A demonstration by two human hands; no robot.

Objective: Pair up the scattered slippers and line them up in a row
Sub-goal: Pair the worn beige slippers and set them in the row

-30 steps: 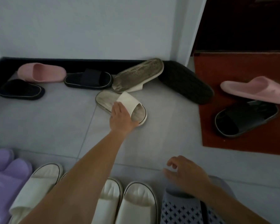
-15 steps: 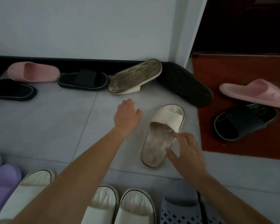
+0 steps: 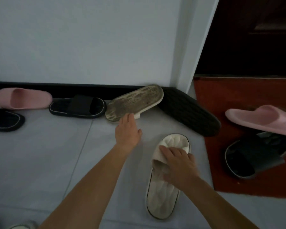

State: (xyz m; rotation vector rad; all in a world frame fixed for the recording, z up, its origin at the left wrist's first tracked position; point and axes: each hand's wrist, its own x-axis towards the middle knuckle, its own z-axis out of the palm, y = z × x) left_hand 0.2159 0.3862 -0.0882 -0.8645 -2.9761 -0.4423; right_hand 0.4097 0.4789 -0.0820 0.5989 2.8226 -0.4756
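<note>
A cream slipper (image 3: 162,195) lies upright on the grey floor, toe pointing away. My right hand (image 3: 178,164) lies over its strap, fingers on top and thumb tucked inside. Its mate, an overturned cream slipper (image 3: 134,103) with a dirty sole, leans against the black skirting board. My left hand (image 3: 127,133) reaches toward it, fingers spread, fingertips at its near edge, holding nothing.
Along the wall sit a pink slipper (image 3: 23,98) and two black slippers (image 3: 78,105), (image 3: 5,119). An overturned black slipper (image 3: 188,111) lies at the corner. On the red mat (image 3: 221,96) rest another pink slipper (image 3: 261,119) and a black one (image 3: 254,156).
My left hand let the upright cream slipper go and moved up to the overturned one. My right hand slid forward onto that slipper's strap. The view leaned forward, so the near row dropped out.
</note>
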